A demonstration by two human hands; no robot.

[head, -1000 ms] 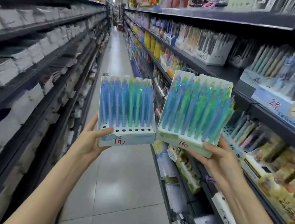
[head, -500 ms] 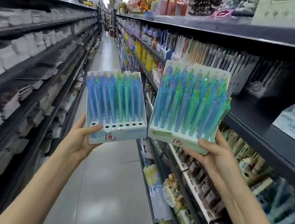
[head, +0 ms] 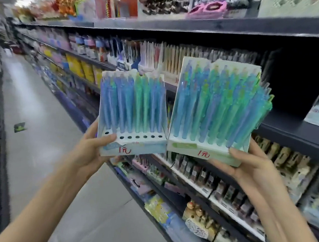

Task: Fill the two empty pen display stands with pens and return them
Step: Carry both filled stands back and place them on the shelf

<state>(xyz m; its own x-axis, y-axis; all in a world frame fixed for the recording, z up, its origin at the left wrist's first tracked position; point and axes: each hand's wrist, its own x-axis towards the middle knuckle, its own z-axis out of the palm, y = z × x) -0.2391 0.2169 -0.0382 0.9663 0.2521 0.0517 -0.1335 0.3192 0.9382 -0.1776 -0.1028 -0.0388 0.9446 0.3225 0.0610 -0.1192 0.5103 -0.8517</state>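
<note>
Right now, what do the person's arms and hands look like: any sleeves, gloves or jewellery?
The left hand and right hand are bare, with no gloves. No ring, watch or bracelet shows. The left forearm and right forearm are uncovered down to the frame edge; no sleeve is in view.

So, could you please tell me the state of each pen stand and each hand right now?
Left stand: upright in the air, pens in the back rows, front holes empty.
Right stand: upright in the air, every visible row holds pens.
Left hand: grips the left stand's base.
Right hand: grips the right stand's base.
</note>
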